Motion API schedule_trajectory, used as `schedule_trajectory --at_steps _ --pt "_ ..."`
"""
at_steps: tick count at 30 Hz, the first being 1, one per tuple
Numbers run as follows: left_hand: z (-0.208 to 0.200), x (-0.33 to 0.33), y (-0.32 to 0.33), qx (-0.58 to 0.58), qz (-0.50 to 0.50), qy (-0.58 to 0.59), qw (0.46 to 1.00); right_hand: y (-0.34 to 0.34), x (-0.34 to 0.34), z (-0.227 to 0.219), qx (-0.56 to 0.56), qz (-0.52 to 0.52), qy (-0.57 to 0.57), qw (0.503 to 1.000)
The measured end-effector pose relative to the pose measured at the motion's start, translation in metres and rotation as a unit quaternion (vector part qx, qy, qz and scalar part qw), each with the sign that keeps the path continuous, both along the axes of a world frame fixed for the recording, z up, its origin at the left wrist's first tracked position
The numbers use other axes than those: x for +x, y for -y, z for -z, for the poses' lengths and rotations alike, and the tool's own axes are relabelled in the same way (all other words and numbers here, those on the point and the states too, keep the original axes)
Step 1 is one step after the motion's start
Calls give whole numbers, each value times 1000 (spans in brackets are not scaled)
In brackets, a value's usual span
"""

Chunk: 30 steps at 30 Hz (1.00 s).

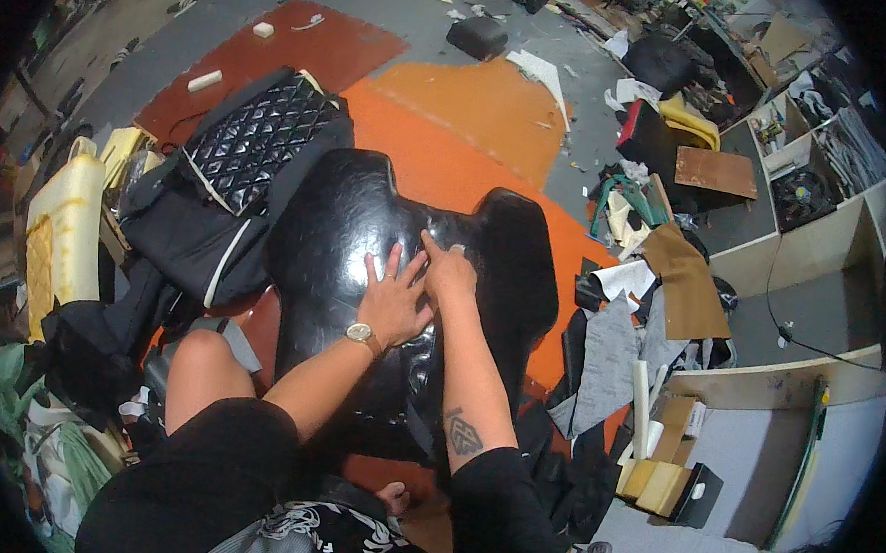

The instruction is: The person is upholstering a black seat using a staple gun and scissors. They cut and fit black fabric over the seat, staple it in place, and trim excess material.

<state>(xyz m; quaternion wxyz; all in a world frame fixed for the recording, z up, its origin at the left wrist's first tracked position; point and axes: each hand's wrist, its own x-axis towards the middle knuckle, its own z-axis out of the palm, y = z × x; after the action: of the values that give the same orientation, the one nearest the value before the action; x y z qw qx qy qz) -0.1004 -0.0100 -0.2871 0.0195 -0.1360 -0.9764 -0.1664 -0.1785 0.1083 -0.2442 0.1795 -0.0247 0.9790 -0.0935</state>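
Observation:
A large black glossy padded piece (330,231), shaped like a seat cushion with a notch in its far edge, lies before me. My left hand (394,299), with a watch on its wrist, rests flat on its middle, fingers spread. Close beside it, my right hand (450,272) touches the same surface with the index finger stretched forward; the other fingers are bent and partly hidden. Nothing held shows in either hand. Creases run through the black covering near my hands and toward my body.
Left of the cushion lies a black quilted cover (259,147) with white edging, near a yellowed foam block (65,227). Orange sheeting (400,134) spreads beneath and beyond. Grey fabric scraps (599,365) and a brown piece (688,279) lie at right, before pale open compartments (815,246).

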Motion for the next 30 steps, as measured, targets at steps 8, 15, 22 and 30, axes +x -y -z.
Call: schedule_trajectory --at_steps 8,15,22,30 --pt "-4 -2 2 3 6 11 1000 2 -6 11 25 -21 -16 999" --pt "-1 -1 0 3 6 -3 1000 19 18 22 21 59 -121 991" --pt "2 -2 -1 4 4 -1 1000 16 17 26 25 58 -131 989" --pt "2 -3 0 0 1 -2 1000 9 15 24 4 63 -107 992"
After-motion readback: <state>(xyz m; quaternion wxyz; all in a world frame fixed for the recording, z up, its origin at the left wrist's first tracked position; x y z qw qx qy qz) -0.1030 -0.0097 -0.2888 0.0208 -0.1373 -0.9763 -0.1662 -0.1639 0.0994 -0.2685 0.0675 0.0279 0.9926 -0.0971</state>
